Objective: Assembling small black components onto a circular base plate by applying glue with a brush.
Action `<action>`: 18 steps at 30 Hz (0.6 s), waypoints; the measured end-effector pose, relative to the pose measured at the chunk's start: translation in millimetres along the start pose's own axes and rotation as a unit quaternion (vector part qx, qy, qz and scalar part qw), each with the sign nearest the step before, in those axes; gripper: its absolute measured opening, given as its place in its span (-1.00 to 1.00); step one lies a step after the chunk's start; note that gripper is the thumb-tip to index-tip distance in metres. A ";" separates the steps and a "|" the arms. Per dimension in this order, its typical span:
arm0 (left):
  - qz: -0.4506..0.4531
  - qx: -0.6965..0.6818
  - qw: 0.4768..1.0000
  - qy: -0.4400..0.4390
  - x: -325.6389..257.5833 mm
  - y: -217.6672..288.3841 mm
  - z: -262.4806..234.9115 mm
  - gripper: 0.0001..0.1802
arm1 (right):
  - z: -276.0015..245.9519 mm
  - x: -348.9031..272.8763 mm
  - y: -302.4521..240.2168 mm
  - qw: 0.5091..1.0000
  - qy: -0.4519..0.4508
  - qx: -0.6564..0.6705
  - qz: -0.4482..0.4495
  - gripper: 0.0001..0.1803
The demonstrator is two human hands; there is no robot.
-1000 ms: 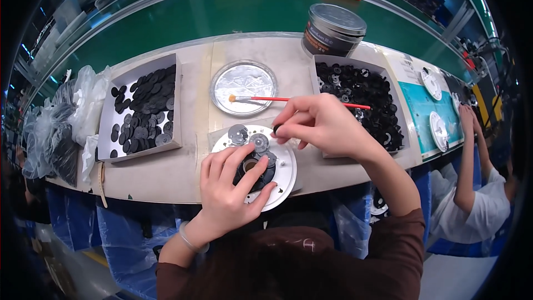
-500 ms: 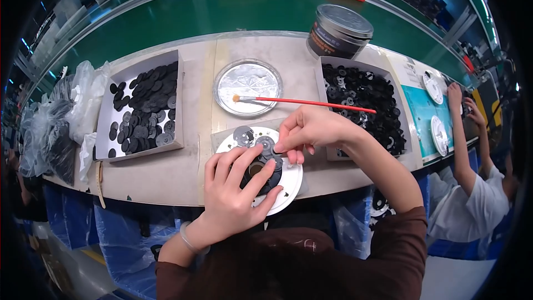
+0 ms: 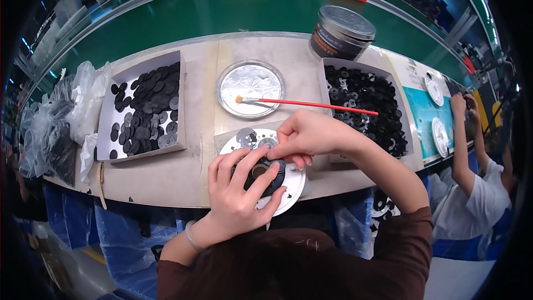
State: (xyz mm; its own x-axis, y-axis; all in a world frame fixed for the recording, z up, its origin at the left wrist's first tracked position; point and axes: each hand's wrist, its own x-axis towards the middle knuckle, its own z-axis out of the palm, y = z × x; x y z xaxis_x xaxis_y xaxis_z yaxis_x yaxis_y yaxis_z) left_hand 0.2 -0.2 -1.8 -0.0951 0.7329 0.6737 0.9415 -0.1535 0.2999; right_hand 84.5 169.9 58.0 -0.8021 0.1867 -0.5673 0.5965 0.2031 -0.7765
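A round white plate lies on the table in front of me, carrying grey and black gears. My left hand reaches over it with fingers spread, resting on a black round part that has a brownish centre. A larger grey gear sits at the plate's far left, and another grey gear shows beside my fingertips. My right hand is pinched just over the gears, its thumb and index finger close to my left fingertips. Whatever is in that pinch is too small and covered to make out.
Beyond the plate, a red-handled brush lies across a round silvery lid. Boxes of black gears stand left and right, with a tub behind. Plastic bags lie far left. At right, a co-worker's hands work near white plates.
My right fingertips have shifted slightly left and nearer me over the gears. My left hand stays on the black part. The whole view has drifted slightly.
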 end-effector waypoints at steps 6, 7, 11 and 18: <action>-0.008 -0.009 1.000 0.014 -4.0 -0.4 -0.5 -0.64 | -8.0 -11.5 0.5 0.997 0.049 -0.028 -0.047 -0.63; -0.008 -0.010 1.000 0.015 -3.6 -0.3 -0.6 -0.64 | -11.8 -16.4 4.6 0.996 0.065 -0.012 -0.053 -0.64; 0.010 0.006 0.999 -0.030 -0.1 -1.1 -4.5 -0.67 | -16.4 -39.8 12.6 0.972 0.205 -0.097 -0.056 -0.71; 0.048 0.005 0.994 -0.097 5.5 3.0 -9.9 -0.67 | -38.8 -76.2 54.2 0.811 0.465 -0.350 -0.066 -0.63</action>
State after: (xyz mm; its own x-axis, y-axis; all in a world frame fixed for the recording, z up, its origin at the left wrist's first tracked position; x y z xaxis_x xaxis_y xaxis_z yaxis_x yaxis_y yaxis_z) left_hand -0.7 -3.1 9.5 0.0580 0.8297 0.5552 0.9465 -0.2225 0.2337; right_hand 179.2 204.0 69.8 -0.6852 0.6965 0.2129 0.6389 0.7152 -0.2836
